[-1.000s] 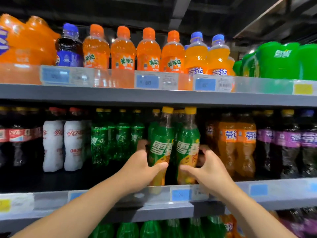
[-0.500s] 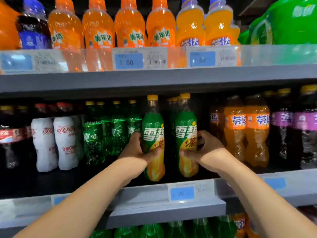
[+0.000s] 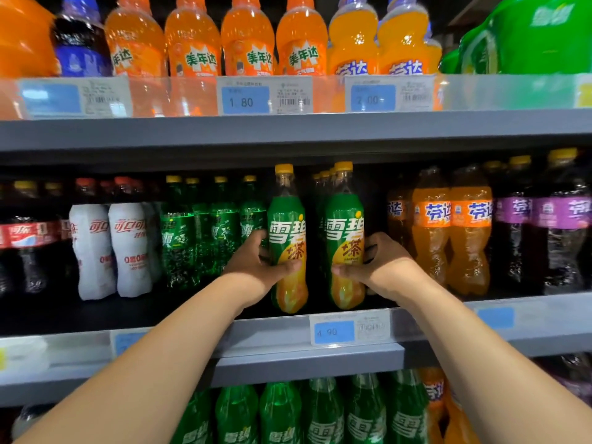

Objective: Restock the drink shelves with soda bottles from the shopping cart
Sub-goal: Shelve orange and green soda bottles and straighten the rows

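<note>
Green-and-yellow Sprite tea bottles sit at the centre of the frame, one in each of my hands. My left hand wraps the waist of the left Sprite tea bottle, thumb across its front. My right hand grasps the right Sprite tea bottle the same way. Both are at the front of the middle shelf, just above the 4.90 price tag. Plain green Sprite bottles are toward the left and orange Fanta bottles toward the right.

I judge the main risk to be letting go too soon. I cannot tell whether the bases bear flat on the shelf, and a bottle released off-level this near the lip could tip forward over the price rail. A hard push back could topple the yellow-capped row behind. My right knuckles are also close to the nearest Fanta.

Each bottle stands upright with its long axis near vertical, yellow cap up under the shelf above and label facing me.
</note>
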